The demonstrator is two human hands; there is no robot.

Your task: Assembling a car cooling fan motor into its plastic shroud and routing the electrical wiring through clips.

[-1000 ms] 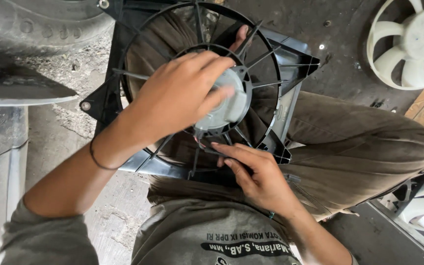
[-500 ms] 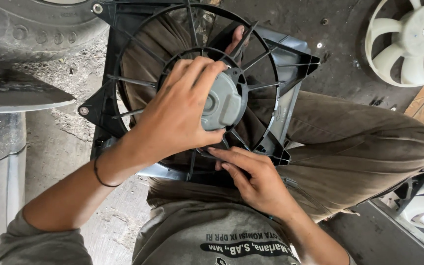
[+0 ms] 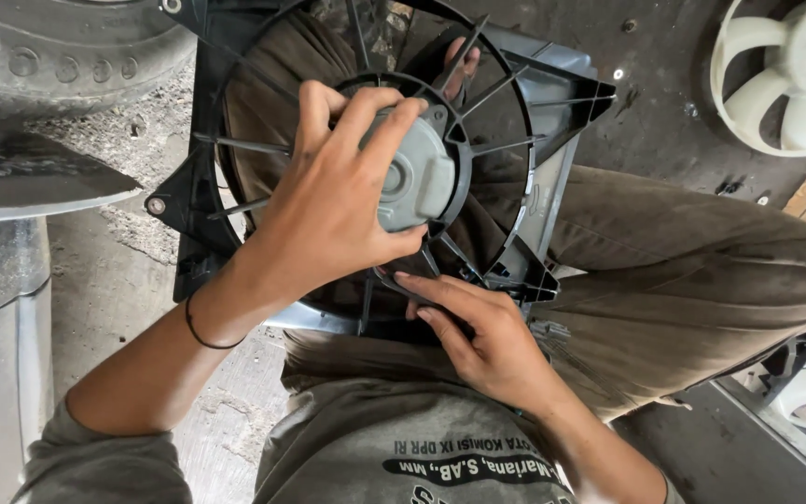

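The shroud (image 3: 552, 121) rests on the person's lap at frame centre, tilted toward the camera, likely so the motor side faces up for handling. The left hand (image 3: 338, 215) spreads over the grey motor (image 3: 417, 182) in the hub, fingers curled around its rim and gripping it. The right hand (image 3: 487, 341), below, lies half open with fingertips on the lower spokes, apparently steadying the frame. A white fan (image 3: 785, 75) lies at upper right.
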